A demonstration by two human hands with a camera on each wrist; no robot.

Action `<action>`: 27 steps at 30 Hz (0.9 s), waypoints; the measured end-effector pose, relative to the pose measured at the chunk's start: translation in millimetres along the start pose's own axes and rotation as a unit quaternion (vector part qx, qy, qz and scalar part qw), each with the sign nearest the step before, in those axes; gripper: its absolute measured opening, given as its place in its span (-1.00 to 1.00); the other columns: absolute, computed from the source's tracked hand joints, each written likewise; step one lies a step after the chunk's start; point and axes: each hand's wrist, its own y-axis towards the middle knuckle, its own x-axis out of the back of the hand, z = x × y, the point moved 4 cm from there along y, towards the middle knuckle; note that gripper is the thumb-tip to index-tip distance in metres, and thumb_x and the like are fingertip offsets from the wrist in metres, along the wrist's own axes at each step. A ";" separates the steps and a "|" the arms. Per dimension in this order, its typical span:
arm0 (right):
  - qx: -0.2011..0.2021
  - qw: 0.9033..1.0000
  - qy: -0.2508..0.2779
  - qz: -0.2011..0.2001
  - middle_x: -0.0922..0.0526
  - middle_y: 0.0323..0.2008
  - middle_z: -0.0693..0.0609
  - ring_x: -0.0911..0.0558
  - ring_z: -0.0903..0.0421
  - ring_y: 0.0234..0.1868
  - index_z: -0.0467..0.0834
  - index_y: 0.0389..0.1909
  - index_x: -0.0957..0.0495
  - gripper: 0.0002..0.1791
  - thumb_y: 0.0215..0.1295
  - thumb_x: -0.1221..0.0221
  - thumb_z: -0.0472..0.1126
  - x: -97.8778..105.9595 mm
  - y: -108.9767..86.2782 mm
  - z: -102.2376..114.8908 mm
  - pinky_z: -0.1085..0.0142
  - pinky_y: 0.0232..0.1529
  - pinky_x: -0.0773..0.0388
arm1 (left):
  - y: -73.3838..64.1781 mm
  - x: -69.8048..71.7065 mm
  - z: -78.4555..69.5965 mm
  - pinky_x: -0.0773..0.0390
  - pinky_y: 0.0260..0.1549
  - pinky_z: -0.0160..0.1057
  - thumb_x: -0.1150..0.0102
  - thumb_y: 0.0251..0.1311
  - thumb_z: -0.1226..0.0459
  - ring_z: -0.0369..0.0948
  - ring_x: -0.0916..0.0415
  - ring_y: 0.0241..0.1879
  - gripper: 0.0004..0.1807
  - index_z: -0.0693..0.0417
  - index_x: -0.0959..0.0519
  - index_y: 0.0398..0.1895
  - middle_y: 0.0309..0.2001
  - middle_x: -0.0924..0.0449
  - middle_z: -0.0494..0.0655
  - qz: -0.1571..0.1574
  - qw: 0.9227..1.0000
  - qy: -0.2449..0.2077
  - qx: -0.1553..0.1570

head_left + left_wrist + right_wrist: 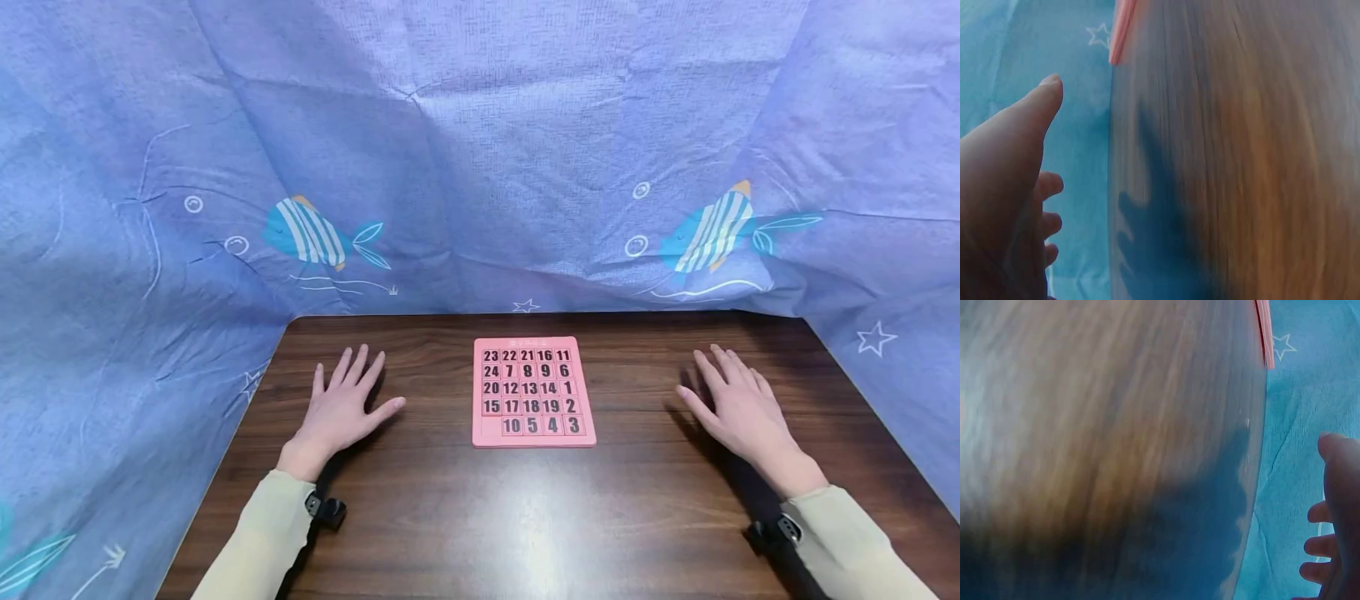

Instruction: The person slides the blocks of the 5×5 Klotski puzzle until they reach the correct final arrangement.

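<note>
A pink sliding number puzzle (531, 392) lies flat near the far middle of the table, its numbered tiles in five rows. The top row reads 23, 22, 21, 16, 11; the bottom row has a gap at its left, then 10, 5, 4, 3. To the left of the puzzle, my left hand (341, 412) is spread palm down, holding nothing. My right hand (738, 408) is likewise spread on the other side, fingers angled toward the back. In the left wrist view, the puzzle's edge (1124, 28) shows at the top, beyond the thumb (1047, 103).
The dark wooden table (450, 517) reaches back to a blue cloth (495, 167) printed with striped fish, which also hangs along both sides. Small dark wrist cameras (330, 511) sit at the sleeve cuffs. Each hand casts a shadow on the wood.
</note>
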 end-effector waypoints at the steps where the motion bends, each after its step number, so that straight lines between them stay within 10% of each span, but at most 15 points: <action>1: 0.008 1.000 0.001 -0.010 -0.33 0.41 -0.48 -0.30 -0.46 0.41 -0.35 0.46 -0.35 -0.24 0.50 -0.17 0.13 0.8 1.0 2.1 -0.44 0.22 -0.21 | 0.6 -0.6 -2.6 0.36 0.42 0.46 0.04 0.33 -0.44 0.19 0.27 0.65 0.07 0.00 -0.06 0.70 0.68 0.13 0.18 0.000 1.000 -0.011 -0.005; 14: 0.085 0.994 0.045 -0.050 -0.69 -0.11 -0.27 -0.64 -0.29 -0.03 -0.35 0.13 -0.62 -0.60 0.38 -0.26 -0.19 8.4 19.3 54.0 -0.23 -0.06 -0.53 | 14.1 -4.4 -55.9 -0.20 0.33 0.35 -0.22 0.33 -0.27 0.11 -0.36 0.38 -0.17 0.06 -0.47 0.48 0.36 -0.51 0.09 -0.018 0.992 -0.075 -0.099; 27: 0.188 0.979 0.079 -0.032 -0.72 -0.22 -0.11 -0.68 -0.12 -0.16 -0.28 -0.10 -0.71 -0.78 0.38 -0.27 -0.21 -6.6 46.6 126.7 -0.06 -0.11 -0.61 | 33.0 -25.7 -94.5 -0.19 0.38 0.24 -0.38 0.12 -0.32 0.07 -0.16 0.54 0.10 0.06 -0.29 0.60 0.58 -0.26 0.03 0.064 0.983 -0.075 -0.155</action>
